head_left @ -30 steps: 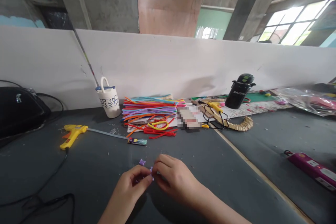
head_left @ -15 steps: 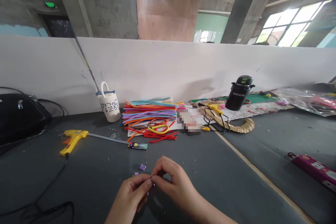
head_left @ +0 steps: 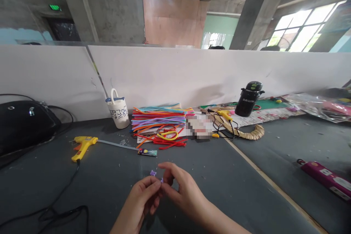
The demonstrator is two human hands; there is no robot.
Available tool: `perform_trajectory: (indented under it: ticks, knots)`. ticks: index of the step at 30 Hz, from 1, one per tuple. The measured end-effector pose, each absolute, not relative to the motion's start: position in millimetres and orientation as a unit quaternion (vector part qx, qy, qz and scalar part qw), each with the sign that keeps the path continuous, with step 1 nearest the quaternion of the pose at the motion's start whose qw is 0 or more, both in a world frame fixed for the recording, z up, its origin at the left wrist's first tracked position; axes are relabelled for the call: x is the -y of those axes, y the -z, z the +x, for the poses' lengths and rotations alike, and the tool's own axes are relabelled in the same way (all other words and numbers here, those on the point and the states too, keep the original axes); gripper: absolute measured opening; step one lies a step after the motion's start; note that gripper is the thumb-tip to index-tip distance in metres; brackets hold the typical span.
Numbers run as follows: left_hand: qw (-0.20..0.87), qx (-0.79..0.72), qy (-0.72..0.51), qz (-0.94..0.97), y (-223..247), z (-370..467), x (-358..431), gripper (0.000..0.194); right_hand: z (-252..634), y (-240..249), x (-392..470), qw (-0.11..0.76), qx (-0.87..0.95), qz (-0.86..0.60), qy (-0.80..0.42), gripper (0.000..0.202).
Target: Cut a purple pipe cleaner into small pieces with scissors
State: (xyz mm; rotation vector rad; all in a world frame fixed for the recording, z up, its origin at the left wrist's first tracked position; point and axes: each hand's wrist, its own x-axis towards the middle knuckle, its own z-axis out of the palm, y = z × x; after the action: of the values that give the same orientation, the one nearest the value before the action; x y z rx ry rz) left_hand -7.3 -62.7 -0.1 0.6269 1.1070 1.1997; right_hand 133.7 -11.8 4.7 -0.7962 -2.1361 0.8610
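Note:
My left hand (head_left: 145,194) pinches a small purple piece (head_left: 161,180), which looks like bent pipe cleaner, between thumb and forefinger. Only a bit of it shows past the fingertips. My right hand (head_left: 182,186) is close against it on the right, its forefinger raised and curved away from the thumb. The right thumb tip lies beside the piece; whether it touches cannot be made out. Another small purple piece (head_left: 153,172) lies on the dark table (head_left: 219,175) just beyond my left fingers.
A yellow glue gun (head_left: 84,147) with its cord lies left. Beyond my hands are a pipe cleaner bundle (head_left: 159,120), yellow-and-red-handled scissors (head_left: 168,135) and a small glue tube or packet (head_left: 147,152). A white cup (head_left: 118,113), black bottle (head_left: 248,100) and purple power strip (head_left: 327,178) stand farther out.
My right forefinger has lifted away from the thumb and the left fingertips. My left hand keeps its pinch, shifted slightly up and right. The view has turned a little.

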Motion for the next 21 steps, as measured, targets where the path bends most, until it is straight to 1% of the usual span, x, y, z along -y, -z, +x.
perform_trajectory:
  ticks: [2, 6, 10, 13, 14, 15, 16, 18, 21]
  knots:
    - [0.653, -0.485, -0.514, 0.272, 2.2, -10.6, 60.7, 0.024, 135.2, -6.8, 8.9, 0.318, 0.842, -0.294, -0.323, 0.038]
    - [0.658, -0.492, -0.492, 0.289, 8.2, -17.4, 56.8, 0.025, 135.3, -15.4, 5.0, 0.258, 0.902, -0.220, -0.269, 0.031]
    - [0.653, -0.498, -0.490, 0.294, 15.0, -24.6, 52.8, 0.024, 128.0, -27.7, 2.2, 0.213, 0.922, -0.186, -0.265, 0.031]
    - [0.641, -0.509, -0.502, 0.280, 18.4, -32.1, 49.5, 0.024, 119.3, -36.8, -19.4, 0.153, 0.943, -0.187, -0.230, 0.033]
    - [0.628, -0.518, -0.512, 0.272, 18.8, -35.1, 48.7, 0.024, 116.1, -38.5, -33.3, 0.136, 0.945, -0.234, -0.182, 0.028]
    - [0.613, -0.528, -0.525, 0.265, 18.7, -38.1, 47.9, 0.025, 112.8, -39.0, -50.1, 0.140, 0.937, -0.284, -0.150, 0.019]
    - [0.597, -0.536, -0.536, 0.260, 18.3, -40.9, 47.4, 0.026, 109.3, -38.1, -69.0, 0.144, 0.928, -0.321, -0.126, 0.015]
    - [0.577, -0.550, -0.549, 0.252, 16.7, -45.8, 46.7, 0.027, 102.3, -32.3, -107.5, 0.140, 0.907, -0.390, -0.077, 0.018]
    - [0.573, -0.561, -0.549, 0.238, 13.9, -50.0, 45.7, 0.029, 92.0, -18.8, -148.5, 0.106, 0.899, -0.425, -0.026, 0.027]
